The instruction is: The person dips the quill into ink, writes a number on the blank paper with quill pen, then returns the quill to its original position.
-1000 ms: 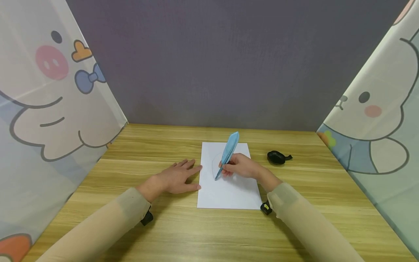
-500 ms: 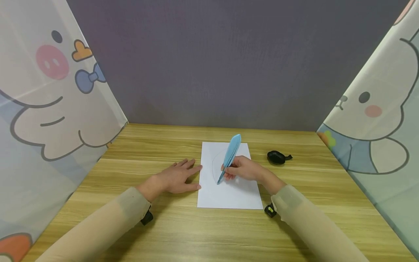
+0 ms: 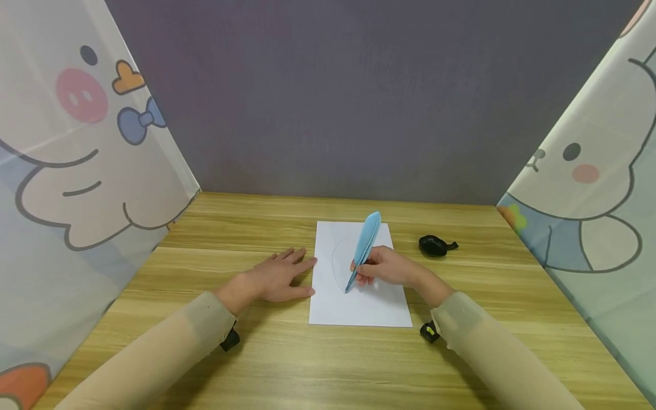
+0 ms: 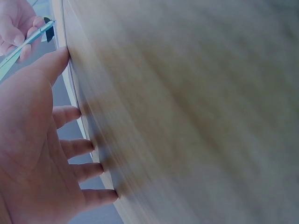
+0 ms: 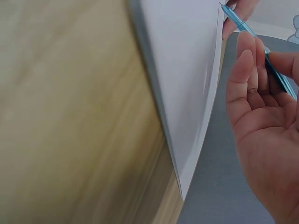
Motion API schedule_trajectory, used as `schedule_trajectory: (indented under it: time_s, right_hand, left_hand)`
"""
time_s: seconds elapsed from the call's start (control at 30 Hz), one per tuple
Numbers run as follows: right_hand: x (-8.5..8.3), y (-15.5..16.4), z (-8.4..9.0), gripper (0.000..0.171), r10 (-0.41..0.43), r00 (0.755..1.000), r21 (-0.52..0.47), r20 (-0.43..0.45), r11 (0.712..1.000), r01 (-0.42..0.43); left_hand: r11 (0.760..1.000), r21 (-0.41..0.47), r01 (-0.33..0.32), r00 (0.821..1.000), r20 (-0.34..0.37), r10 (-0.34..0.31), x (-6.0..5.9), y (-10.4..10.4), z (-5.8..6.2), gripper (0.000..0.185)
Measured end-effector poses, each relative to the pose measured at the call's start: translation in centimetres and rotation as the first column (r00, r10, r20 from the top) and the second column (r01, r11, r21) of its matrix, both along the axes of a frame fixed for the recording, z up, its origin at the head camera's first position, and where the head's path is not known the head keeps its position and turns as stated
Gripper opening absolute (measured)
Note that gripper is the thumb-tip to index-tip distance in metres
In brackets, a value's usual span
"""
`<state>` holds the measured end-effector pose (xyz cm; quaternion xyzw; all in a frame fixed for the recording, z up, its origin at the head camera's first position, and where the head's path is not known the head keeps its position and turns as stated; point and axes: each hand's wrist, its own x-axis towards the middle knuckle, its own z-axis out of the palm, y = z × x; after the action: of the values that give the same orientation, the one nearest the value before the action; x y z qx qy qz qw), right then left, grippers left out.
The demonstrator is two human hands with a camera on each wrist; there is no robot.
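Feather pen (image 3: 363,252) tilted over white paper (image 3: 333,310), tip at a curved line's (image 3: 333,266) lower end
Right hand (image 3: 383,266) pinches the pen, plume (image 3: 370,230) toward one o'clock; left hand (image 3: 274,279), fingers spread, rests on the worktop (image 3: 287,370) at the paper's nine o'clock edge.

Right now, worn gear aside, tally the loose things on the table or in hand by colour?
White: 1 (sheet of paper)
Blue: 1 (feather pen, held in the right hand)
Black: 1 (oval object with a short tab, exact kind unclear)
Total: 3
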<state>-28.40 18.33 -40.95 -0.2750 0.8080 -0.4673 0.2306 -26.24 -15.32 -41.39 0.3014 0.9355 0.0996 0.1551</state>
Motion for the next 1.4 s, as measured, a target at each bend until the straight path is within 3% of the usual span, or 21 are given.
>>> schedule_trajectory:
  time_s: [0.73, 1.4]
  right_hand:
    - [0.8, 2.3, 0.0, 0.027, 0.033, 0.999, 0.013, -0.012, 0.999, -0.033]
    - [1.0, 4.9, -0.1, 0.026, -0.012, 1.000, 0.052, -0.015, 0.999, 0.012]
  left_hand:
    - [1.000, 0.018, -0.001, 1.000, 0.006, 0.001, -0.1, -0.1, -0.1, 0.084]
    - [1.000, 0.012, 0.001, 1.000, 0.005, -0.001, 0.0, -0.1, 0.0, 0.083]
